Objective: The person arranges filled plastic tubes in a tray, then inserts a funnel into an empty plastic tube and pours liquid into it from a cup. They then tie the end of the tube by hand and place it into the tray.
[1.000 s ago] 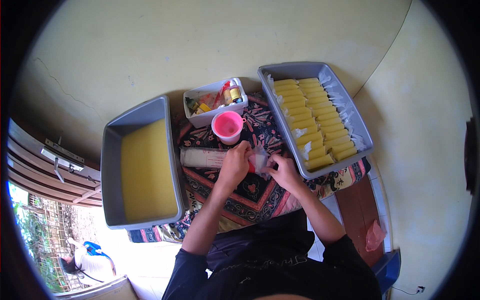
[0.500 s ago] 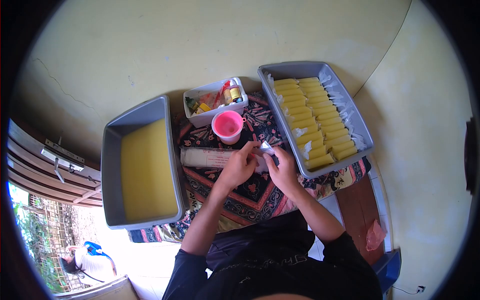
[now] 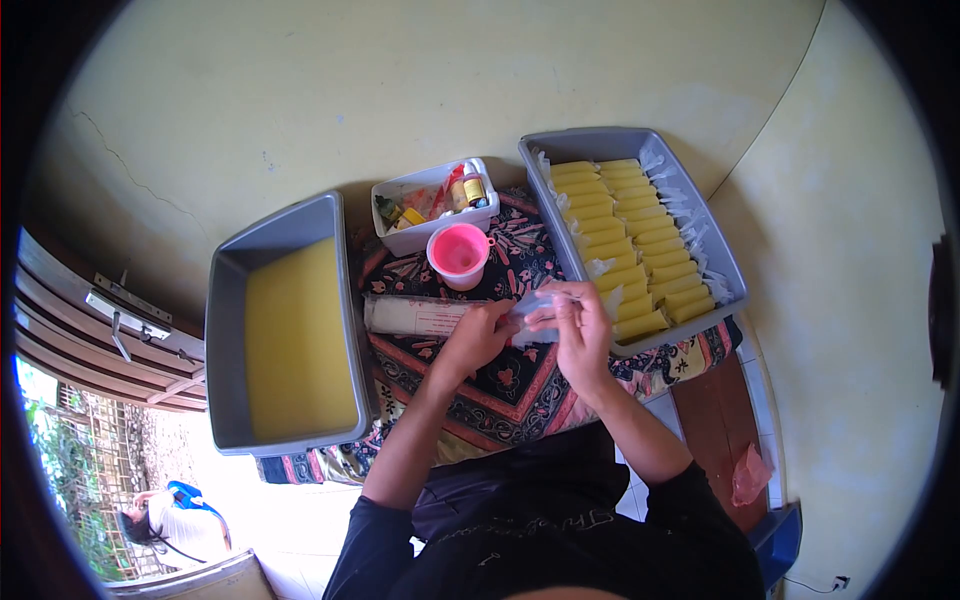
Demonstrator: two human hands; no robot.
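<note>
My left hand and my right hand hold a small clear plastic bag between them, above a patterned cloth. The bag looks empty and is stretched between the fingers of both hands. Just past my left hand lies a roll of clear plastic bags. A pink funnel cup stands beyond the bag. My right hand is close to the near end of a grey tray packed with rows of yellow filled packets.
A grey tub of yellow liquid sits at the left. A small white box with bottles and oddments stands behind the funnel. A wooden door frame and an outdoor view with another person are at the lower left. A pink scrap lies at the right.
Both hands have lifted the plastic bag and shifted it to the right, toward the tray of packets. My right hand has risen and turned over the bag.
</note>
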